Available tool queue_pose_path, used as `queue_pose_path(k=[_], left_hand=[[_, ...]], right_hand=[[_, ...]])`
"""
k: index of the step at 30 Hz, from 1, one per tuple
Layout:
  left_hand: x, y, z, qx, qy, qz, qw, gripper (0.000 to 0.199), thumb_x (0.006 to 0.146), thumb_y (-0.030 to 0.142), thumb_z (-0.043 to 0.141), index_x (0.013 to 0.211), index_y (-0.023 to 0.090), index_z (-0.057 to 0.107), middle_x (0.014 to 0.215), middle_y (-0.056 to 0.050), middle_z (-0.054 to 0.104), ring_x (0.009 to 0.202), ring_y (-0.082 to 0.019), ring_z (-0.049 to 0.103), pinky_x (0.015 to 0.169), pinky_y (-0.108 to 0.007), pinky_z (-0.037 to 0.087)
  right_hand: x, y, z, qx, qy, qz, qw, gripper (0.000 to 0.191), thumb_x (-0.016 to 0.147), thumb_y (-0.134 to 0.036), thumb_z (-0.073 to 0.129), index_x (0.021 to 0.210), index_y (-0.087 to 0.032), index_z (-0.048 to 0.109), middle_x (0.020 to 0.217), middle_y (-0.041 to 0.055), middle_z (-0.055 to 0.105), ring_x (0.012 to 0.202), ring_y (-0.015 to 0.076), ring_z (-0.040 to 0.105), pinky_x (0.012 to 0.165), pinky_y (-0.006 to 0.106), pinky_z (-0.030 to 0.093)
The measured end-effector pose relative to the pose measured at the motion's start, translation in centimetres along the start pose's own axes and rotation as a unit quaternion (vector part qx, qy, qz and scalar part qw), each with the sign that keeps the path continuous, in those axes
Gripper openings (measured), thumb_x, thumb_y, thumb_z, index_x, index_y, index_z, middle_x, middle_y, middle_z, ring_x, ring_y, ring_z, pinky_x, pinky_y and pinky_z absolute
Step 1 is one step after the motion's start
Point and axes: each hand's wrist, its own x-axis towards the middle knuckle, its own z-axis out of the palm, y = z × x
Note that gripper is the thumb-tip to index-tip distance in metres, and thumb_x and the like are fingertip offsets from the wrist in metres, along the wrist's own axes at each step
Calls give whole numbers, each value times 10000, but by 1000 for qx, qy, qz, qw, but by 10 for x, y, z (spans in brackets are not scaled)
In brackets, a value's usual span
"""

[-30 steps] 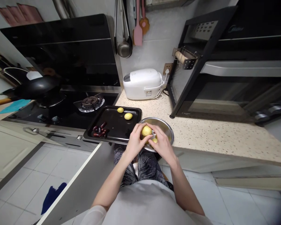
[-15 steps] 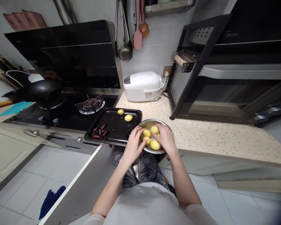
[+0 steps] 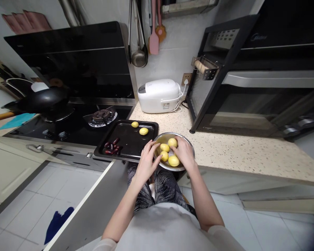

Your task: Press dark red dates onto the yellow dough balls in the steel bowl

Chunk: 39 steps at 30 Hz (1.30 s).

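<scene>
A round metal bowl [image 3: 191,148] at the counter's front edge holds several small yellow potatoes [image 3: 174,160]. My right hand [image 3: 184,153] reaches in over its right side, with thumb and fingertips pinched on a potato [image 3: 172,142] at the back. At the left rim is my left hand [image 3: 148,160], its thumb and fingers apart and nothing visibly gripped. The thumb comes near a potato [image 3: 164,156] on that side. Left of the bowl, a black baking tray [image 3: 128,139] carries two more potatoes [image 3: 143,131] and a cluster of dark red, glossy oblong pieces [image 3: 112,147].
Behind the bowl stands a white appliance [image 3: 159,96] with a plugged-in cord. A black oven [image 3: 251,104] occupies the right. On the left is a gas stove [image 3: 102,116] with a black wok [image 3: 42,101]. An open drawer or door [image 3: 94,205] juts out beside my legs.
My right hand has shifted slightly left over the bowl, and the back potato has moved a little away from me. My left hand has drawn slightly left.
</scene>
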Motion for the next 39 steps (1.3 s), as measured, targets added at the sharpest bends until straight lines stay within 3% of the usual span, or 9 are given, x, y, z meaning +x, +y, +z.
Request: queue_pose_path(k=[9, 13, 18, 23, 27, 30, 34, 39], left_hand=[[11, -13, -9, 29, 9, -3, 1000, 412, 1031, 298, 553, 1439, 264, 508, 1491, -130, 526, 1482, -292, 440, 1231, -518, 384], [45, -49, -19, 76, 10, -8, 997, 425, 1013, 241, 539, 1436, 227, 509, 1481, -151, 518, 1426, -300, 500, 1209, -520, 415], [91, -98, -25, 151, -54, -52, 986, 477, 948, 152, 589, 1418, 168, 510, 1513, -204, 485, 1433, -343, 493, 1196, -577, 409], [109, -113, -18, 165, -87, -73, 980, 414, 884, 61, 602, 1289, 144, 569, 1371, -196, 570, 1291, -328, 598, 1108, -578, 484], [110, -110, -14, 161, -81, -84, 980, 356, 860, 20, 599, 1194, 144, 594, 1200, -152, 609, 1161, -313, 642, 1073, -571, 500], [107, -97, -16, 154, -59, -85, 983, 362, 889, 69, 619, 1241, 140, 572, 1215, -159, 582, 1158, -315, 629, 1073, -549, 500], [99, -63, -21, 58, -18, -22, 998, 389, 949, 180, 626, 1329, 166, 544, 1309, -150, 557, 1224, -294, 594, 1101, -492, 496], [86, -18, -12, -81, -74, 57, 992, 383, 957, 256, 646, 1332, 224, 577, 1299, -110, 581, 1207, -267, 614, 1095, -449, 508]], right_hand=[[-2, 6, 1, 56, 41, -33, 997, 294, 874, -105, 603, 1156, -184, 627, 1156, 119, 720, 1054, 274, 678, 946, 400, 531], [-7, 9, -2, 78, 48, -51, 995, 310, 872, -89, 595, 1165, -179, 646, 1170, 123, 722, 1080, 271, 674, 976, 404, 525], [-11, 12, -5, 105, 37, -62, 992, 339, 887, -62, 536, 1185, -168, 660, 1184, 122, 729, 1100, 255, 673, 1001, 399, 517], [-18, 16, -12, 124, 33, -53, 990, 366, 913, -58, 471, 1206, -175, 658, 1224, 107, 718, 1135, 229, 663, 1017, 365, 504], [-23, 21, -20, 140, 35, -50, 988, 359, 928, -75, 427, 1178, -187, 659, 1218, 96, 714, 1118, 225, 660, 1000, 357, 502], [-26, 23, -23, 141, 39, -42, 988, 313, 925, -86, 430, 1105, -194, 661, 1153, 88, 720, 1067, 228, 666, 966, 353, 500], [-31, 21, -26, 127, 21, -45, 991, 251, 941, -107, 438, 1048, -196, 647, 1082, 78, 719, 999, 226, 667, 898, 338, 495], [-37, 18, -29, 78, -23, -53, 995, 204, 975, -140, 465, 1053, -195, 645, 1084, 79, 711, 1000, 225, 667, 864, 324, 486]])
